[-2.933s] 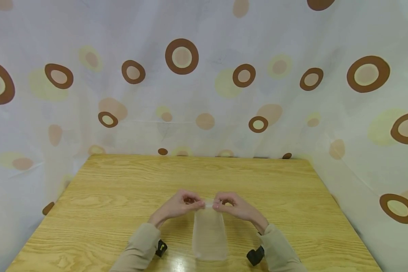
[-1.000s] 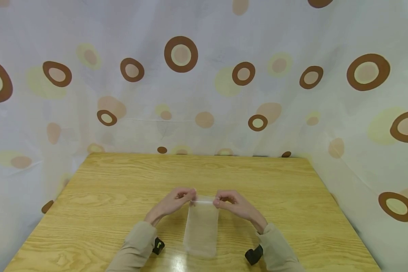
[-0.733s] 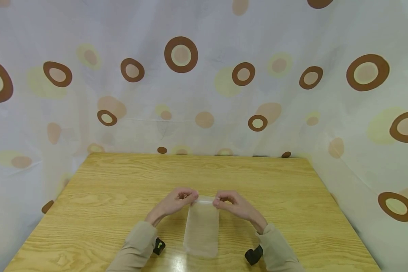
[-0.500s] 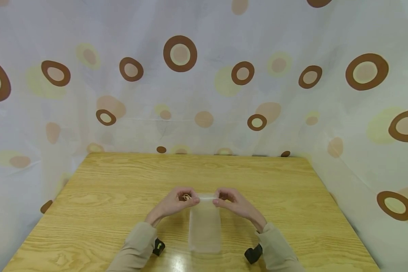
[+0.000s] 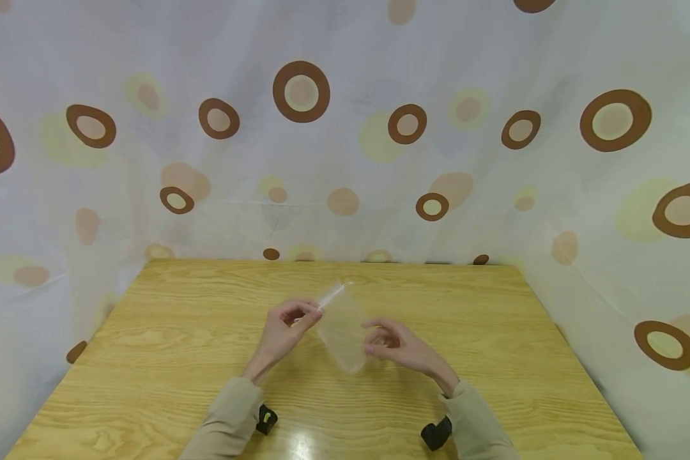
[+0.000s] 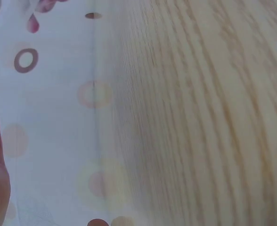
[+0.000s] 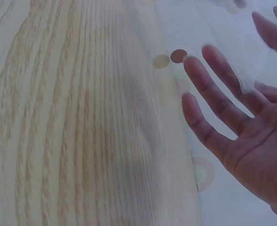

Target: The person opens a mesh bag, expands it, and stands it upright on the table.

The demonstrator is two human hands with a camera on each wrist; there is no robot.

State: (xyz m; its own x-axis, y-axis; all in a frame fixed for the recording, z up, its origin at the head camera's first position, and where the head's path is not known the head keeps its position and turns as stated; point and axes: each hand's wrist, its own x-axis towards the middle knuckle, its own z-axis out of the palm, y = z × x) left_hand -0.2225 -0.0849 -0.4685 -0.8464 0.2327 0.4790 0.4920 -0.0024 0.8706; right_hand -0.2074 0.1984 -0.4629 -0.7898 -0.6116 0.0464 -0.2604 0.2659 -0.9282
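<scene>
One clear bag (image 5: pixel 344 329): tilted, likely reorienting step
Left hand (image 5: pixel 282 327): pinching bag edge
Right hand (image 5: pixel 401 346): released, fingers spread
Next grip: probably right, bag's near side

We see a beige left sleeve (image 5: pixel 227 407) and right sleeve (image 5: pixel 475 416), with a black left camera (image 5: pixel 262 427) and right camera (image 5: pixel 436 435), the left one (nearer the surface's (image 5: pixel 138 377) left edge) showing a yellowish patch (image 5: pixel 267 418).
</scene>
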